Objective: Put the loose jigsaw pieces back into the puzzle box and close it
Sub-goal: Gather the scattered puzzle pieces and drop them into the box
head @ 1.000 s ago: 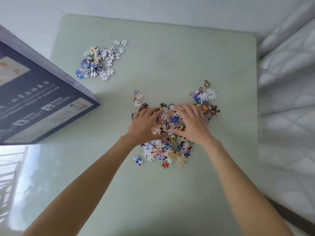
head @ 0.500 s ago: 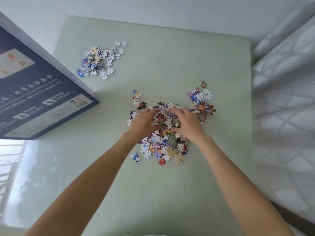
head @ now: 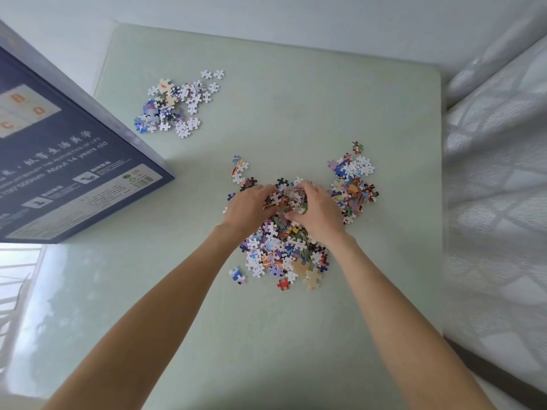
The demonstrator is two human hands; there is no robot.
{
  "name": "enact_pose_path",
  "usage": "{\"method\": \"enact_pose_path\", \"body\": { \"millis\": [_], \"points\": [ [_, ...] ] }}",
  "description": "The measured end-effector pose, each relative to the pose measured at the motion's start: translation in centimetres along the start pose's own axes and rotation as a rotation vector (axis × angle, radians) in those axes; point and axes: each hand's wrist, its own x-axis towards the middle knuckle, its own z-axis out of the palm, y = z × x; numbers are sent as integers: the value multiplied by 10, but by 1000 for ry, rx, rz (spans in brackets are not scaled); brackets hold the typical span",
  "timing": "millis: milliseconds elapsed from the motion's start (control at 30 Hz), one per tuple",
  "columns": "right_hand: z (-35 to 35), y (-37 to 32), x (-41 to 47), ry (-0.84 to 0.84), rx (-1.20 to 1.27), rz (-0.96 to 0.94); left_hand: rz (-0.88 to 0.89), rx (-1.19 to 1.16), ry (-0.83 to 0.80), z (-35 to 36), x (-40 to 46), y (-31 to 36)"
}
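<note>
A big heap of loose jigsaw pieces [head: 281,253] lies in the middle of the pale green table [head: 296,113]. My left hand [head: 248,208] and my right hand [head: 318,211] curl toward each other on top of the heap and cup a bunch of pieces [head: 288,199] between their fingers. A smaller group of pieces [head: 353,182] lies just right of my right hand. Another cluster of pieces [head: 174,106] sits at the far left of the table. The dark blue puzzle box [head: 59,161] stands at the left edge, its printed side facing me.
A white patterned curtain [head: 497,173] hangs along the table's right side. A white wall runs behind the table. The near left of the glossy table top reflects a window.
Both hands have drawn closer together and curled, gathering pieces from the heap's top into a bunch between them. The view has shifted slightly.
</note>
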Motion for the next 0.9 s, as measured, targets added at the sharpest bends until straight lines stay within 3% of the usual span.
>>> {"method": "enact_pose_path", "body": {
  "millis": [267,533,900],
  "points": [
    [-8,-5,-5,28,91,7,-24,13,16,-6,-1,5],
    [-9,-4,-13,170,28,-42,-35,-58,107,-13,-10,4],
    [2,-1,-21,87,-60,-131,-56,-159,61,-5,-15,2]
  ]
}}
